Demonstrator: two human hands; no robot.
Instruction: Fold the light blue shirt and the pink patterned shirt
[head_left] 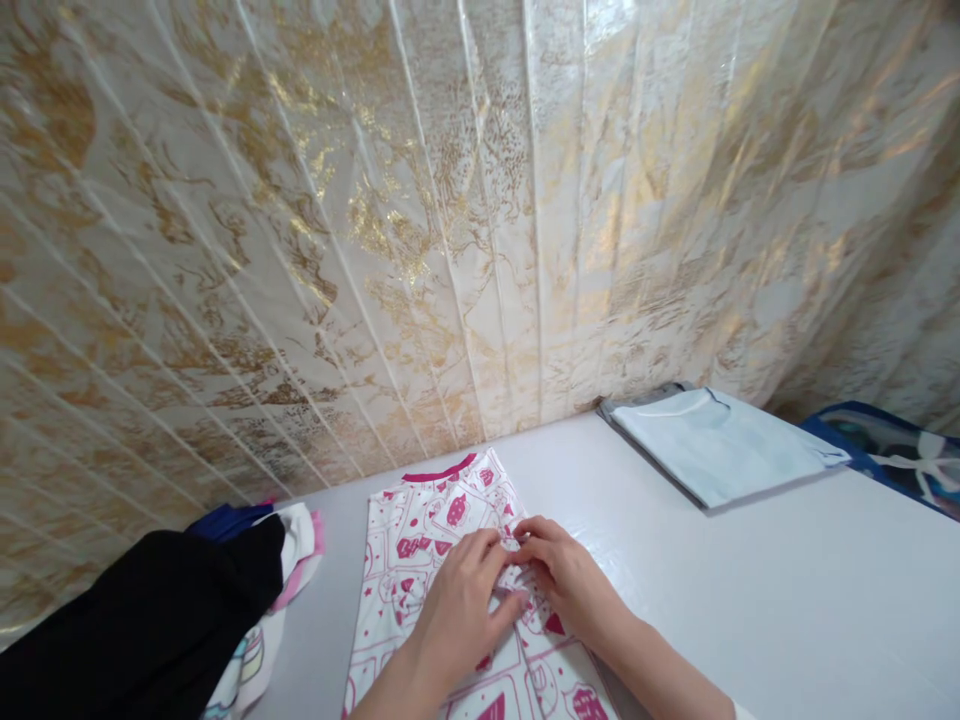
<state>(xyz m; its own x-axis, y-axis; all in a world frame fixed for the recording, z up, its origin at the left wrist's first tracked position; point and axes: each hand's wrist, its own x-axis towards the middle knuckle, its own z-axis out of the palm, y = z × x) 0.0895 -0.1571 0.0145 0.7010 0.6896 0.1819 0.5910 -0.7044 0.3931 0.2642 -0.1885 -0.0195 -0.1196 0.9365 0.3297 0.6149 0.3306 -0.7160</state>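
A white shirt (405, 600) with a magenta print and a magenta neckline lies on the table, its collar toward the curtain. Both hands are at its right side, fingertips close together. My left hand (469, 595) is closed, with its fingers curled on the fabric and its thumb pointing right. Opposite it, my right hand (566, 575) pinches a bit of the same fabric, which bunches up between the two hands. The fingertips partly hide the gathered cloth.
A pile of clothes with a black garment (165, 600) on top lies at the left. Folded pale blue clothing (720, 440) rests at the back right, beside a dark blue-edged clear bag (892, 450). A gold-patterned curtain (465, 230) hangs behind the white table (780, 600).
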